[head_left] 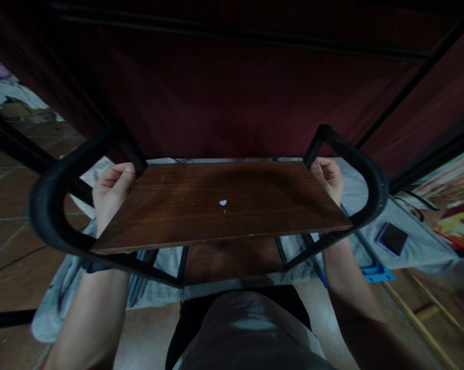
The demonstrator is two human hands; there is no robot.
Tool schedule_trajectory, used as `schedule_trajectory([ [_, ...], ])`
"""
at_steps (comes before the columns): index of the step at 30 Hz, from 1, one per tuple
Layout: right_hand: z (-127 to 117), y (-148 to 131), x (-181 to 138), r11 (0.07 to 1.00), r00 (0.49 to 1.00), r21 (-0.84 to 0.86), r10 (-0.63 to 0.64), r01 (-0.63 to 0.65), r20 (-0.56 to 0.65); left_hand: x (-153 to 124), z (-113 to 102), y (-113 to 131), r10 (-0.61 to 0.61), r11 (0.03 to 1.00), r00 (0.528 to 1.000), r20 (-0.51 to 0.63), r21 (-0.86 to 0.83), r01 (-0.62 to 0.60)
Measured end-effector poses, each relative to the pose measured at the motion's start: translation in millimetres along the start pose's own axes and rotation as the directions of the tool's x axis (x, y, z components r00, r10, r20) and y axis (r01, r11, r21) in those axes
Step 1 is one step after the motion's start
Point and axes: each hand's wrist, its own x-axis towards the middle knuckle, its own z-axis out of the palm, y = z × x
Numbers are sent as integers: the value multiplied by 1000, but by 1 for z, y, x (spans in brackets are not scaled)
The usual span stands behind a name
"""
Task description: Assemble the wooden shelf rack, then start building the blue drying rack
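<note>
A two-tier shelf with a dark wood-grain upper board (224, 205) stands in front of my body. Its black frame (378, 190) curves out in a rounded loop at each side. My left hand (114, 187) reaches up through the left loop, fingers curled and pinched beside the board's far left corner, against the frame. At the far right corner my right hand (329, 177) is closed in the same way by the frame. What either hand's fingers hold is hidden. A small white speck (223, 202) lies on the upper board; the lower board (232, 259) shows beneath it.
Grey cloth (420, 246) covers the surface under the shelf. On it at right lie a phone (392, 239) and a blue metal or plastic piece (376, 272). A dark red panel (232, 97) rises behind. A wooden ladder-like frame (426, 311) lies low at right.
</note>
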Motion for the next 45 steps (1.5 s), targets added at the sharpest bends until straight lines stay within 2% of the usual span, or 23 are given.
schedule_trajectory([
  [3, 0, 2, -2, 1000, 1000, 9, 4, -3, -16, 1, -2, 1, -41, 999, 999, -7, -25, 41],
  [9, -1, 7, 3, 999, 1000, -32, 5, -6, -15, -4, 0, 3, 0, 1000, 1000, 26, -26, 1],
  [24, -5, 4, 5, 1000, 1000, -19, -13, 13, 4, -12, 7, 19, -29, 1000, 999, 36, -5, 29],
  [30, -4, 5, 5, 1000, 1000, -2, -12, 12, 3, -6, 5, 12, 0, 999, 999, 38, 46, -2],
  [39, -6, 5, 7, 999, 999, -19, 39, -38, 35, -2, 4, 6, 17, 1000, 998, 54, 20, -18],
  [45, -5, 3, 7, 999, 999, -33, 18, -17, 36, 0, 5, 4, 46, 997, 997, 69, 59, -50],
])
